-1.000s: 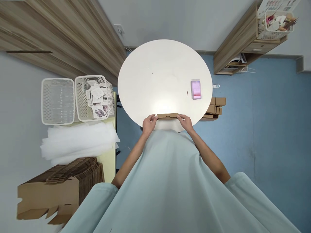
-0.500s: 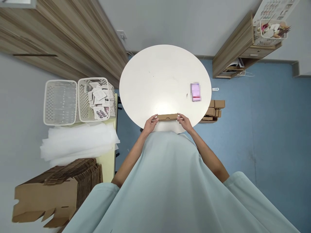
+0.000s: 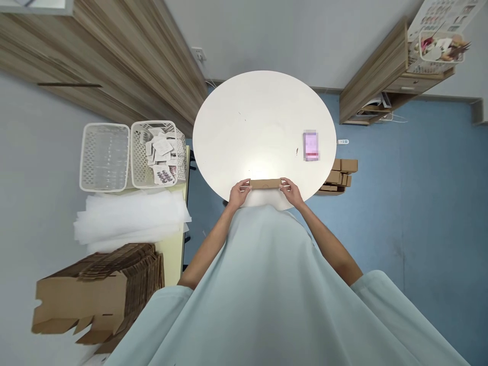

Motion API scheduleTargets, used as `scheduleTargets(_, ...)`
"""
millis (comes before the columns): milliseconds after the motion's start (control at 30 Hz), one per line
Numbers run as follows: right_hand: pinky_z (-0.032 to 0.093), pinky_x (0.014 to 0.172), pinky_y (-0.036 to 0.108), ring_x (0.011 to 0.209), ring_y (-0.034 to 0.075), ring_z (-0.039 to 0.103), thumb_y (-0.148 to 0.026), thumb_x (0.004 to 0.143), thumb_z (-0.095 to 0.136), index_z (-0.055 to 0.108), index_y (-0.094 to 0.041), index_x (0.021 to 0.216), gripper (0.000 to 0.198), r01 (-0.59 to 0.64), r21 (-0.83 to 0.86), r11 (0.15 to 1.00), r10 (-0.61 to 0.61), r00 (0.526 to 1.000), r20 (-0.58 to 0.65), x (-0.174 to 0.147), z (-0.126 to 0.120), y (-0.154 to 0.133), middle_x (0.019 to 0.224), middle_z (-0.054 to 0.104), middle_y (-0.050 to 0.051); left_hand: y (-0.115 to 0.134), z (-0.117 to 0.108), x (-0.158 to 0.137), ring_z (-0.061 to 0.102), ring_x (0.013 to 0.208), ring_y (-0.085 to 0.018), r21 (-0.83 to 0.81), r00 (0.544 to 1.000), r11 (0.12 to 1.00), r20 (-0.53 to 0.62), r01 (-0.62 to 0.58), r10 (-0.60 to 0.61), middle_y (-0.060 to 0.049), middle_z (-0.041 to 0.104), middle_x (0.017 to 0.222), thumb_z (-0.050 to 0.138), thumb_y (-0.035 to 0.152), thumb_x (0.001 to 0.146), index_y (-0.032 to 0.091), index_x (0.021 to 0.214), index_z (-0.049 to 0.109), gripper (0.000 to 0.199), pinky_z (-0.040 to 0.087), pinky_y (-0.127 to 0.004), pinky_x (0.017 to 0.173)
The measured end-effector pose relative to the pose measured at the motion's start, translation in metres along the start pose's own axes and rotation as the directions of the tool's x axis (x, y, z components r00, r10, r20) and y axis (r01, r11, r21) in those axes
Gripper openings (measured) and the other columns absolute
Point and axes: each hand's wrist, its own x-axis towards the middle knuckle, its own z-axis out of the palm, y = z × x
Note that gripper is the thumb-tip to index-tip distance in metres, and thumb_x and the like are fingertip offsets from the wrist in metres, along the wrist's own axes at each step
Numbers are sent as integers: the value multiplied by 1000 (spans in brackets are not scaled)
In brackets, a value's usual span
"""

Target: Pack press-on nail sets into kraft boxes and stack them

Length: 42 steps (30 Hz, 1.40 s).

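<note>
Can't read the pink-violet rectangle (image 3: 311,146) on the white table (image 3: 263,112), blurred into coarse blocks. Can't see inside the small cardboard box (image 3: 265,183), or make out the exact fingertip contact of the left hand (image 3: 238,194) and right hand (image 3: 292,193) at its ends, too small to tell. Can't trace the table's near rim under the pale green garment (image 3: 267,279), itself cut off by the bottom edge. Can't read the cards (image 3: 162,146) in the basket (image 3: 181,158) or the marks on the white stick (image 3: 342,142), too tiny.
</note>
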Motion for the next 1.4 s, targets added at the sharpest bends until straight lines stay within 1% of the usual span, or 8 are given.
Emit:
scheduleTargets(133, 59, 100, 45, 96, 24, 72, -61, 89, 71, 70, -25, 135, 58, 6, 0, 1000, -6, 1000, 1, 8, 0, -4, 116, 73, 10, 8, -1, 4, 75, 102, -25, 25, 999, 999, -4, 47, -47, -13, 77, 123, 78, 33, 87, 19, 133, 74, 48, 61, -40, 96)
scheduleTargets(300, 61, 97, 47, 101, 26, 72, -54, 90, 72, 70, -25, 135, 53, -28, -12, 1000, 27, 999, -16, 0, 1, -1, 124, 73, 12, 6, 2, -6, 76, 114, -30, 14, 995, 995, -29, 98, -98, -16, 76, 135, 80, 31, 86, 16, 128, 75, 44, 59, -47, 106)
scheduleTargets(567, 64, 98, 49, 110, 27, 74, -48, 90, 75, 72, -26, 133, 48, -104, -11, 995, 103, 995, -10, -52, 6, 30, 137, 74, 11, -24, 14, -50, 75, 121, -31, 2, 976, 976, 2, 218, -218, -14, 77, 137, 80, 29, 85, 17, 129, 75, 46, 57, -48, 112)
scheduleTargets(767, 63, 102, 52, 108, 30, 76, -47, 90, 73, 79, -22, 125, 43, -184, -69, 980, 185, 983, 9, -59, 10, 52, 131, 78, 12, -39, 29, -58, 76, 117, -32, 35, 940, 940, 18, 340, -340, -16, 78, 133, 86, 35, 79, 16, 127, 77, 52, 58, -49, 111)
scheduleTargets(933, 60, 108, 53, 111, 31, 77, -53, 88, 75, 82, -24, 126, 48, -176, 23, 984, 177, 984, -27, -58, 7, 52, 135, 78, 11, -30, 32, -63, 75, 120, -35, 18, 950, 950, 24, 311, -312, -18, 75, 138, 86, 40, 80, 16, 123, 77, 50, 56, -53, 113)
scheduleTargets(1133, 58, 111, 54, 116, 33, 77, -64, 81, 79, 83, -24, 126, 60, -85, 212, 974, 103, 992, -77, -74, -1, 35, 138, 77, 10, -10, 31, -78, 71, 128, -32, -88, 978, 974, 14, 207, -206, -18, 69, 149, 80, 47, 88, 19, 136, 68, 57, 58, -48, 108)
scheduleTargets(1233, 59, 109, 56, 117, 34, 76, -65, 80, 81, 82, -23, 129, 64, -70, 272, 960, 92, 993, -68, -89, -8, 23, 138, 77, 10, -6, 37, -96, 70, 131, -30, -144, 985, 974, 0, 172, -174, -19, 71, 146, 80, 48, 88, 18, 136, 66, 59, 59, -46, 108)
scheduleTargets(1400, 60, 109, 55, 117, 33, 76, -65, 77, 84, 81, -23, 130, 68, -63, 236, 970, 77, 996, -52, -125, -24, 16, 137, 77, 10, -14, 56, -139, 69, 133, -31, -237, 986, 960, -41, 147, -161, -20, 71, 144, 81, 53, 87, 18, 135, 66, 61, 59, -47, 107)
